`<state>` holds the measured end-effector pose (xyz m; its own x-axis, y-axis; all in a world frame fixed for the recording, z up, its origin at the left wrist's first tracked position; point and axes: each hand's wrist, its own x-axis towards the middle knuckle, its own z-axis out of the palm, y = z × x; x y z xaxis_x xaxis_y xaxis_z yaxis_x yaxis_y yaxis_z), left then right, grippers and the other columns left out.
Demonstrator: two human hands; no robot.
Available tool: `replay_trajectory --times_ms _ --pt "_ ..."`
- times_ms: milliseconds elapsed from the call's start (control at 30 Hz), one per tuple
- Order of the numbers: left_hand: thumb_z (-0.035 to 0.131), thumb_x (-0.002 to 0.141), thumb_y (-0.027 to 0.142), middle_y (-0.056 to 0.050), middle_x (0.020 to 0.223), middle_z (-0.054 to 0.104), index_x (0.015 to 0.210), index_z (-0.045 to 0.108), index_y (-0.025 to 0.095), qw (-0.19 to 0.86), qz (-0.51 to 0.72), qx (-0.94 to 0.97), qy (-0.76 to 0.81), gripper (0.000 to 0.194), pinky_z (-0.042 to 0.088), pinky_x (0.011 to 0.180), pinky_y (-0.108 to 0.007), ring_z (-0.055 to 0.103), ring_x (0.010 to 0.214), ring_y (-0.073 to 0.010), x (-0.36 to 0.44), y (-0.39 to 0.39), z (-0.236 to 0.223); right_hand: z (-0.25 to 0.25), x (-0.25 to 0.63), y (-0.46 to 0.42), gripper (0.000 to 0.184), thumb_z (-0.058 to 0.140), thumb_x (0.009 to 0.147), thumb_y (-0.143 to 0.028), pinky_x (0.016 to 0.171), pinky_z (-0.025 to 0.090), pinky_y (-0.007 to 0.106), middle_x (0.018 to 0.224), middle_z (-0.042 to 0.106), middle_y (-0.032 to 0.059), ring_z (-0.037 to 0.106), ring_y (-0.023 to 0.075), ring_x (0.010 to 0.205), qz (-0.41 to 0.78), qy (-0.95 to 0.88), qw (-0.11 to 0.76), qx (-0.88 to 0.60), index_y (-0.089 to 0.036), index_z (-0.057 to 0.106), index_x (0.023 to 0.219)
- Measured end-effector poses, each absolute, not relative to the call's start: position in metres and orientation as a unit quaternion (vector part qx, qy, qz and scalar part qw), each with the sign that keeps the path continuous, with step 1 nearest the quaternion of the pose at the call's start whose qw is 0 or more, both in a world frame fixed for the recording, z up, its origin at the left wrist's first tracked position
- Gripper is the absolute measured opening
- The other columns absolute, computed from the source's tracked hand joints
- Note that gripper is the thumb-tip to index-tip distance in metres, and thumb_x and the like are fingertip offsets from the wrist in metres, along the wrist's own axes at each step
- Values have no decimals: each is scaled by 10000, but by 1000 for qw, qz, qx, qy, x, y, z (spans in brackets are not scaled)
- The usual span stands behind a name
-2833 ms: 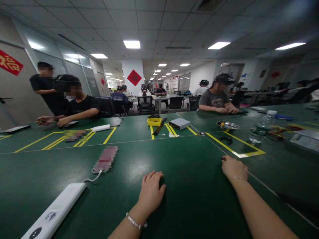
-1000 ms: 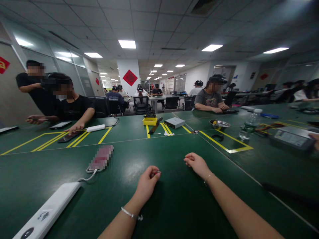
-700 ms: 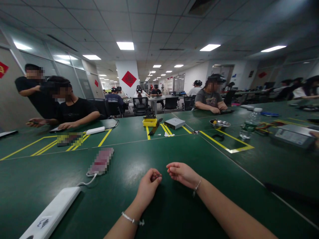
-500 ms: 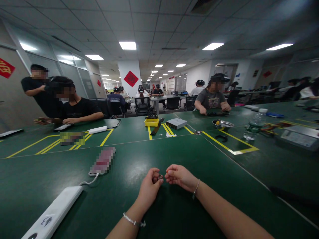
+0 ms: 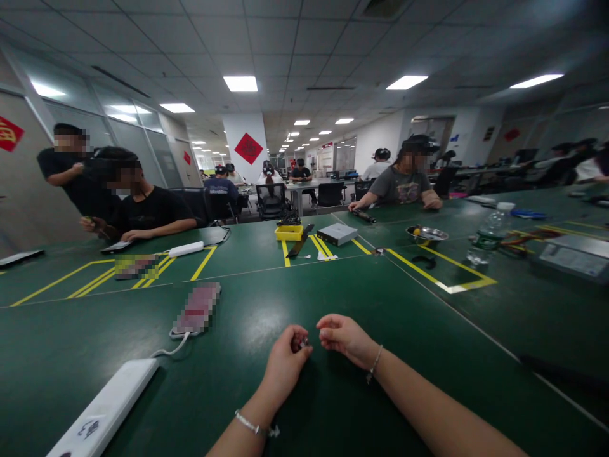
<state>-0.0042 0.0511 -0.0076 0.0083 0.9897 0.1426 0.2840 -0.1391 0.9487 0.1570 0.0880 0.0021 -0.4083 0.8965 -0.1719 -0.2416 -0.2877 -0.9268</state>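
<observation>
My left hand [image 5: 288,355] is closed above the green table [image 5: 247,393], with a small shiny metallic piece [image 5: 303,343] between thumb and fingers. Its kind is too small to tell. Just to the right, my right hand [image 5: 345,339] has curled fingers drawn together, fingertips turned toward the left hand. Whatever they hold, if anything, cannot be made out. A narrow gap separates the two hands.
Left of my hands lie a phone [image 5: 197,310] on a white cable and a white power strip [image 5: 107,406]. Farther back are a yellow tray [image 5: 288,233], a grey metal box [image 5: 337,234], a metal bowl [image 5: 435,235] and a water bottle [image 5: 490,235]. Co-workers sit across the table.
My hands stay nearly in place, the right fingertips shifting slightly. Across the table, the right co-worker's arm has stretched out to the left, and the left co-worker's hand has risen.
</observation>
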Motion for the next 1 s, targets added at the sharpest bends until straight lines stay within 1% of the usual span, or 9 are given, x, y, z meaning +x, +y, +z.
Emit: replay_trajectory --times_ms 200,300,400,500,633,733,867,1000 --pt "572 592 132 31 683 551 818 516 182 403 476 580 524 238 409 623 -245 526 636 -123 -3 52 -7 3 158 89 312 778 477 -254 619 412 265 586 582 -24 534 79 549 712 -425 408 -382 -132 622 718" --pt "576 602 154 34 673 556 797 517 184 396 470 578 536 206 406 618 -242 529 626 -124 -2 50 -4 2 159 89 312 757 521 -301 646 419 279 618 590 -1 540 91 592 723 -422 405 -368 -121 641 747" --pt "567 649 217 39 650 548 810 550 186 379 447 600 545 165 395 602 -243 517 611 -127 -3 47 -1 2 160 89 338 746 546 -322 664 421 283 656 601 10 546 97 619 735 -420 400 -351 -123 640 799" --pt "523 717 281 28 661 547 895 579 183 371 425 621 545 211 395 603 -250 510 622 -135 -4 44 1 3 160 89 306 719 588 -362 620 410 269 629 594 -2 537 89 573 734 -424 402 -347 -141 613 772" --pt "467 769 315 12 696 563 980 570 174 373 417 628 541 274 404 626 -257 523 650 -142 -5 42 3 4 161 87 298 666 641 -424 548 382 244 551 561 -17 501 75 499 738 -427 398 -340 -144 580 693" --pt "487 759 314 17 688 562 962 576 182 356 418 634 544 258 403 613 -252 515 630 -138 -5 41 2 2 162 87 263 698 620 -366 578 399 241 596 582 -14 514 73 529 738 -412 410 -344 -148 587 719" --pt "539 712 272 17 696 565 924 590 188 327 427 635 554 234 408 616 -258 515 625 -138 -6 41 -1 1 158 87 272 758 534 -256 623 417 243 695 619 5 535 76 585 733 -376 432 -367 -150 598 726" --pt "546 698 264 -2 753 583 914 609 199 299 438 632 566 234 422 656 -282 538 678 -153 -7 44 -3 3 149 82 292 760 522 -275 617 415 235 692 617 9 525 69 574 724 -326 466 -391 -147 601 730"
